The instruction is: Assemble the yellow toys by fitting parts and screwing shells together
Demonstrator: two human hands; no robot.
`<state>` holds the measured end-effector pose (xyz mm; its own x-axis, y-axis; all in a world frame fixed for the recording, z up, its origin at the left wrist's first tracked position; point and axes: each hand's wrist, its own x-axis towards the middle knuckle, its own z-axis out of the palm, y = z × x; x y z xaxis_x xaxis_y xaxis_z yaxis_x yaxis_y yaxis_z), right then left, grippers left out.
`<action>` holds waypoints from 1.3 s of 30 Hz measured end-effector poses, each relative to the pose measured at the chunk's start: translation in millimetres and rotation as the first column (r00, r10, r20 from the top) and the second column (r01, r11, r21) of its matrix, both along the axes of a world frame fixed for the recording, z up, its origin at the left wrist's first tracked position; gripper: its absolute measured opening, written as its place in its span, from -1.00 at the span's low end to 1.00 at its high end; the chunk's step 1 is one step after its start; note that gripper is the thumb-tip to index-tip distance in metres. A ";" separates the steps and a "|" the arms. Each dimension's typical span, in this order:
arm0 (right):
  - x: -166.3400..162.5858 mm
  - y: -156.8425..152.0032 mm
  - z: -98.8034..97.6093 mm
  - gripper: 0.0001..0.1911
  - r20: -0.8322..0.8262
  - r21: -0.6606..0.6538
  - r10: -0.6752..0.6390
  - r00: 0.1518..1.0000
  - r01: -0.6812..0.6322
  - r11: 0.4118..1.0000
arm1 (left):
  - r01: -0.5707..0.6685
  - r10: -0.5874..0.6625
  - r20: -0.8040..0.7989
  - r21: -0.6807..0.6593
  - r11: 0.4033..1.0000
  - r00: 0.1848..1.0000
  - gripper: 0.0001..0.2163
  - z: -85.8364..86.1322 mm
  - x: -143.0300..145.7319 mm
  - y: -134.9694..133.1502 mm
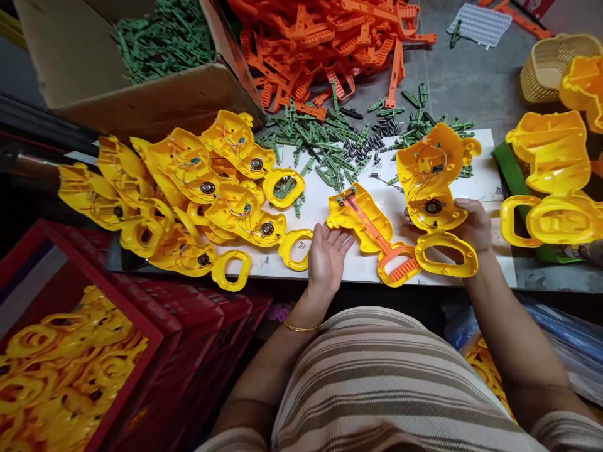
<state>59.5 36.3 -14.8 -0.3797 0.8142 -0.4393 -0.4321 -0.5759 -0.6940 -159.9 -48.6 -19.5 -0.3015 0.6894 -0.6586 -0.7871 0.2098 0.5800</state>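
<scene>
My right hand [475, 227] grips a yellow plastic shell half [426, 179] with thin wires, a small round speaker and an oval handle ring; its fingers wrap behind the shell. My left hand [327, 254] is palm up with the fingers spread, holding nothing. It is beside another yellow shell half [379, 220], which lies on the white sheet. An orange lever [367, 226] with a slotted handle runs along the inside of that shell, and a green piece shows at its upper end.
Several wired yellow shells [188, 169] are piled on the left. Behind lie green parts [325, 138], black springs [372, 138] and a heap of orange levers [320, 44]. A cardboard box [155, 94] holds green parts. More shells [556, 157] are at the right; a red crate [155, 326] stands lower left.
</scene>
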 end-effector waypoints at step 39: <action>-11.7 -38.1 24.1 -0.51 0.429 0.289 -0.044 0.902 -0.090 0.953 | 0.129 -0.202 0.313 0.237 0.963 0.928 -0.35 -10.3 20.3 28.2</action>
<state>47.8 -1.8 9.3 -0.2310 0.9244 -0.3035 -0.0456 -0.3219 -0.9457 -139.6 -20.4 -29.8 0.0395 0.8427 -0.5370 -0.9059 0.2569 0.3365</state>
